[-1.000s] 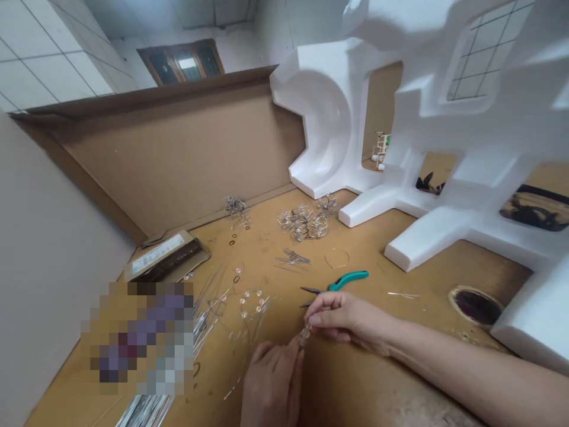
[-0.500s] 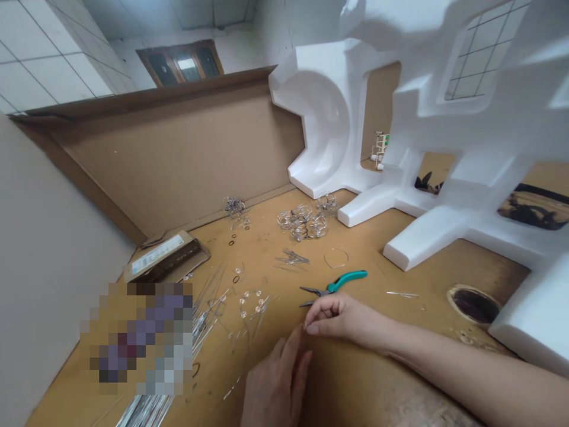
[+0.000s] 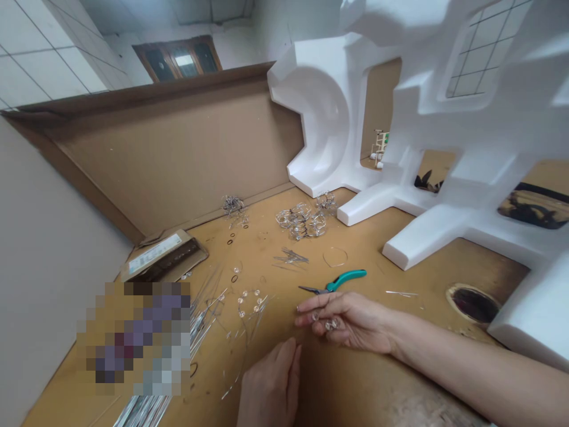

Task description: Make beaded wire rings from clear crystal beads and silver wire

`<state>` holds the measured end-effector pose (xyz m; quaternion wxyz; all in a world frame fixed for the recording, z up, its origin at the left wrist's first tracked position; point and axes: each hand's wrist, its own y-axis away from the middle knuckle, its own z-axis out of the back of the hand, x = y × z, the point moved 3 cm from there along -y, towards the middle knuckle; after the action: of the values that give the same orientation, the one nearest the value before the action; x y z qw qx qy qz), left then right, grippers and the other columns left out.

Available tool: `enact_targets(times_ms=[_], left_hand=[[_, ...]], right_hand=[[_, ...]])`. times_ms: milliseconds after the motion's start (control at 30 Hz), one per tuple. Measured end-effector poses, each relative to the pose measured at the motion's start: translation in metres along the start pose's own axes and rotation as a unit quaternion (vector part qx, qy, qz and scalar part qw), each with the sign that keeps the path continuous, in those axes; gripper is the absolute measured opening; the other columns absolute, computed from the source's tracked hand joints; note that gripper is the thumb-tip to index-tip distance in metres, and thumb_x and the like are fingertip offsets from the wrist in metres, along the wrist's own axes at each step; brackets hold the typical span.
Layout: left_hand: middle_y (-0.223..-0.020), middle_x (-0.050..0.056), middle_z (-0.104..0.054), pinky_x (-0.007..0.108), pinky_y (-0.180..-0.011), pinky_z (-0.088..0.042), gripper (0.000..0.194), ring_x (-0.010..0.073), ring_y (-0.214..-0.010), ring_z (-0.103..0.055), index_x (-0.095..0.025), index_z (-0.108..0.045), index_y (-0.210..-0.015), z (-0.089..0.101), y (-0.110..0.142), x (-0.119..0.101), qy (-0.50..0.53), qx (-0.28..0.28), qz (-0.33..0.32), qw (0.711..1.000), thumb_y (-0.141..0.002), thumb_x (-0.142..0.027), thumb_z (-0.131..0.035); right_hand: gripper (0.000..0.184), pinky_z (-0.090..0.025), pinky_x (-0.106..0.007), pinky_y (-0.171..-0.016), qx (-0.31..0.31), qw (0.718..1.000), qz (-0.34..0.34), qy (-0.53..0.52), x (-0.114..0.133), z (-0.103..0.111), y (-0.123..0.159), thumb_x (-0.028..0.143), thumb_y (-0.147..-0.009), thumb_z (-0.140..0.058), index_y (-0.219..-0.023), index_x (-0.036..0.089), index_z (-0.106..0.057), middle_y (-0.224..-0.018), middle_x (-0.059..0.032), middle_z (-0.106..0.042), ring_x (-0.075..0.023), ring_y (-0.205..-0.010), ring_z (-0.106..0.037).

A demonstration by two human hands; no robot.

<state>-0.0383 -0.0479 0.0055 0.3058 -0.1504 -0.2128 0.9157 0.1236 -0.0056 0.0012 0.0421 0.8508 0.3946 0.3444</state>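
My right hand (image 3: 355, 320) is turned partly palm up, with several clear beads (image 3: 331, 324) lying in its curled fingers and another near the fingertips. Just below and to the left, my left hand (image 3: 269, 382) has its fingers pressed together; what they hold, if anything, is hidden. Pliers with teal handles (image 3: 347, 278) lie just beyond the right hand, their jaws apart and partly covered by it. Several loose clear beads (image 3: 256, 308) rest on the table to the left of the hands, among thin wires (image 3: 290, 257).
Shaped wire pieces with beads (image 3: 302, 220) sit near the back. White moulded foam (image 3: 413, 237) stands along the right side, near a dark round hole (image 3: 473, 305). At left are a cardboard box (image 3: 164, 258), a bundle of metal wires (image 3: 144, 410) and a blurred-out patch. Cardboard (image 3: 178, 142) walls the back.
My right hand has turned over and its fingers have loosened, bringing beads into sight. My hands have separated slightly, and the left fingers have drawn closer together.
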Motion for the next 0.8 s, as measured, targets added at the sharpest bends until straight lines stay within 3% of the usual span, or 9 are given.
enact_targets(times_ms=[100,233,400,567,800], left_hand=[[-0.056,-0.002,-0.059,0.019,-0.042,-0.037,0.025,0.0107,-0.045,-0.057,-0.019,-0.051,-0.074,0.001,-0.001,-0.003,0.008,-0.005,-0.007,1.000,-0.089,-0.019,-0.032],[-0.057,-0.001,-0.058,0.018,-0.043,-0.037,0.023,0.0103,-0.047,-0.057,-0.019,-0.051,-0.075,0.001,-0.001,-0.008,0.036,0.015,-0.024,0.999,-0.089,-0.017,-0.033],[-0.060,0.000,-0.059,0.018,-0.045,-0.038,0.019,0.0107,-0.049,-0.057,-0.019,-0.050,-0.078,0.000,0.001,-0.012,0.062,0.030,-0.038,0.997,-0.088,-0.015,-0.034],[-0.056,-0.002,-0.056,0.019,-0.042,-0.035,0.020,0.0099,-0.044,-0.053,-0.020,-0.046,-0.072,0.000,0.000,-0.013,0.062,0.030,-0.041,0.997,-0.087,-0.013,-0.034],[-0.054,-0.003,-0.054,0.020,-0.042,-0.031,0.024,0.0095,-0.043,-0.050,-0.020,-0.042,-0.067,-0.004,0.001,-0.014,0.063,0.059,-0.051,0.995,-0.087,-0.013,-0.032]], right_hand=[[0.023,-0.022,-0.011,-0.036,-0.008,0.999,0.023,0.038,-0.001,0.001,-0.001,0.007,-0.070,-0.058,-0.093,0.007,-0.061,-0.096,-0.0165,-0.063,-0.0061,-0.058,-0.055],[0.017,-0.013,-0.013,-0.031,-0.001,0.992,0.065,0.111,0.001,0.000,-0.003,0.024,-0.076,-0.060,-0.083,0.009,-0.062,-0.078,-0.0111,-0.067,-0.0020,-0.040,-0.042],[0.021,-0.010,-0.013,-0.031,-0.015,0.993,0.054,0.107,0.001,0.000,-0.003,0.028,-0.072,-0.065,-0.073,0.008,-0.062,-0.061,-0.0027,-0.059,0.0006,-0.037,-0.034],[0.022,-0.010,-0.012,-0.033,-0.016,0.993,0.061,0.096,0.002,0.000,-0.002,0.027,-0.072,-0.066,-0.083,0.008,-0.063,-0.065,-0.0007,-0.055,0.0008,-0.041,-0.037],[0.023,-0.009,-0.014,-0.033,-0.014,0.993,0.070,0.095,0.002,-0.001,-0.002,0.027,-0.070,-0.068,-0.067,0.011,-0.053,-0.063,0.0006,-0.054,-0.0003,-0.041,-0.036]])
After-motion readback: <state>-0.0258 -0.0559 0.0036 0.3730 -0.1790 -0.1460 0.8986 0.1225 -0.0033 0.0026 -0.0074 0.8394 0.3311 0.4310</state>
